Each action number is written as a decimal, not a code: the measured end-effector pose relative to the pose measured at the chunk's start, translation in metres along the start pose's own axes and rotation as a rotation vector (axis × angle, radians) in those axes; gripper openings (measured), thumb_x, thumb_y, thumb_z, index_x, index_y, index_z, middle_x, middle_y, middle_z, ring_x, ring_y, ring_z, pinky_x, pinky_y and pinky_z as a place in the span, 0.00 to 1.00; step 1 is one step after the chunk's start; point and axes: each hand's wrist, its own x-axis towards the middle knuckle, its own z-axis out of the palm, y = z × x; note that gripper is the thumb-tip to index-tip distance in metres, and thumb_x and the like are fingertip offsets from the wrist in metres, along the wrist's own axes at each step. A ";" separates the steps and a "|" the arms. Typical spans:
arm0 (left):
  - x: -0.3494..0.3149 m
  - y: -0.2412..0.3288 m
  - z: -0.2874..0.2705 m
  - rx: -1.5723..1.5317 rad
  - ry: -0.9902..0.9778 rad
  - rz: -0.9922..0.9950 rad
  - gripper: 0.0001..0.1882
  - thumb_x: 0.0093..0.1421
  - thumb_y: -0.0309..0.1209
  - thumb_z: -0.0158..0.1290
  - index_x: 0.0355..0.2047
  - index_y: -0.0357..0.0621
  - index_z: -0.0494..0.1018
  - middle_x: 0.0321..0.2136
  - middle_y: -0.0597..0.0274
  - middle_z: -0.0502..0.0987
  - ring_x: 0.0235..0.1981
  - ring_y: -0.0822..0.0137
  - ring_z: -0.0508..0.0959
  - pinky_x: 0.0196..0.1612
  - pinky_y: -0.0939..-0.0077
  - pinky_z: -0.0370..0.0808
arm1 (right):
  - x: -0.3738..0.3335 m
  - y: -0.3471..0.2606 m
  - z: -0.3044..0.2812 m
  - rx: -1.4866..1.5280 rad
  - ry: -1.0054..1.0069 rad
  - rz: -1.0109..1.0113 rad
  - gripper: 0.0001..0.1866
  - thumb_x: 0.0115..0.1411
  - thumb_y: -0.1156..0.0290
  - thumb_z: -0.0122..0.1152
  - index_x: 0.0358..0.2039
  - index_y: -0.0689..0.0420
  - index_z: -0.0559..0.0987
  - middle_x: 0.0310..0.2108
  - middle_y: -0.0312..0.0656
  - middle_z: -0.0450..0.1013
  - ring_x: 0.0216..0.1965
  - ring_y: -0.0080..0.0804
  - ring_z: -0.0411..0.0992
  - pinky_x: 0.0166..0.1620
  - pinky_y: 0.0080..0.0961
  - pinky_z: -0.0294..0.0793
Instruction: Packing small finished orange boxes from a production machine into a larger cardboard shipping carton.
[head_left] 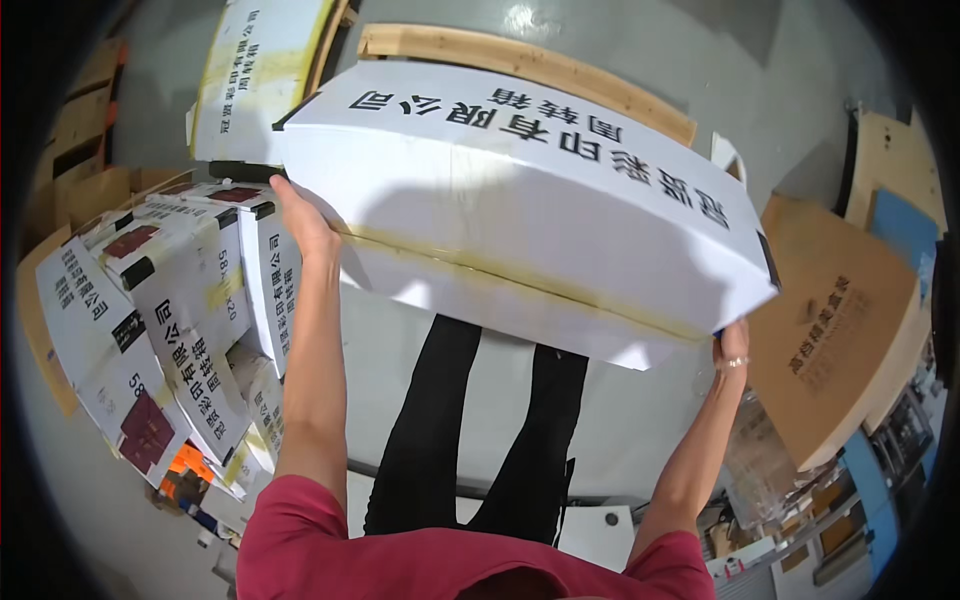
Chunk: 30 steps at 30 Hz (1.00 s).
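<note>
A large white box (520, 205) with black lettering is held up in the air between both hands. The left hand (303, 222) grips its left end and the right hand (732, 345) its right end, above the grey floor (640, 400). More white boxes (170, 310) are stacked at the left, and brown cardboard (830, 340) lies at the right.

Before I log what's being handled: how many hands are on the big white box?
2: the left hand grips the big white box at its left end; the right hand holds its lower right corner.
</note>
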 end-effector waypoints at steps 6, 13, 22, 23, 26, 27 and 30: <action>-0.020 -0.009 -0.019 -0.695 -0.397 0.028 0.25 0.63 0.47 0.36 0.52 0.42 0.62 0.50 0.62 0.67 0.53 0.64 0.64 0.56 0.70 0.60 | -0.011 0.078 -0.106 0.313 0.052 -0.143 0.24 0.59 0.61 0.51 0.54 0.56 0.63 0.50 0.35 0.65 0.48 0.28 0.65 0.48 0.29 0.68; -0.032 -0.195 -0.220 -0.299 0.169 -0.836 0.49 0.48 0.69 0.38 0.60 0.45 0.49 0.60 0.57 0.52 0.58 0.49 0.54 0.53 0.41 0.52 | -0.018 0.109 -0.017 0.271 -0.020 -0.045 0.25 0.59 0.59 0.52 0.53 0.57 0.63 0.49 0.37 0.65 0.48 0.29 0.65 0.49 0.28 0.66; -0.271 -0.134 -0.101 -0.418 0.008 -0.635 0.64 0.38 0.75 0.43 0.62 0.50 0.27 0.62 0.46 0.26 0.63 0.42 0.35 0.54 0.31 0.44 | 0.014 0.112 -0.035 0.205 -0.131 0.145 0.27 0.58 0.56 0.52 0.52 0.60 0.64 0.48 0.39 0.66 0.49 0.30 0.65 0.52 0.27 0.63; -0.284 -0.139 -0.091 -0.264 -0.101 -0.644 0.63 0.39 0.74 0.44 0.62 0.50 0.29 0.62 0.45 0.29 0.63 0.42 0.38 0.55 0.32 0.44 | 0.019 0.111 -0.051 0.197 -0.136 0.156 0.27 0.58 0.55 0.52 0.52 0.60 0.64 0.48 0.39 0.66 0.49 0.30 0.65 0.52 0.27 0.63; -0.277 -0.238 -0.124 0.014 0.125 -0.777 0.33 0.52 0.46 0.52 0.51 0.38 0.56 0.44 0.45 0.65 0.42 0.51 0.70 0.40 0.48 0.69 | 0.020 0.102 -0.033 -0.056 -0.208 0.036 0.27 0.56 0.51 0.55 0.49 0.58 0.68 0.42 0.36 0.68 0.42 0.25 0.68 0.45 0.22 0.67; -0.266 -0.279 -0.157 0.049 0.293 -0.791 0.21 0.54 0.35 0.52 0.44 0.35 0.63 0.35 0.49 0.73 0.31 0.56 0.76 0.32 0.56 0.75 | 0.013 0.097 -0.007 -0.204 -0.271 -0.069 0.28 0.55 0.49 0.56 0.49 0.55 0.68 0.41 0.35 0.69 0.39 0.23 0.68 0.43 0.20 0.68; -0.297 -0.264 -0.135 0.066 0.136 -0.679 0.20 0.53 0.21 0.44 0.48 0.38 0.60 0.33 0.53 0.71 0.31 0.60 0.75 0.27 0.67 0.75 | 0.014 0.071 -0.017 -0.352 -0.178 -0.164 0.21 0.50 0.57 0.62 0.40 0.55 0.70 0.33 0.33 0.67 0.31 0.21 0.65 0.35 0.19 0.67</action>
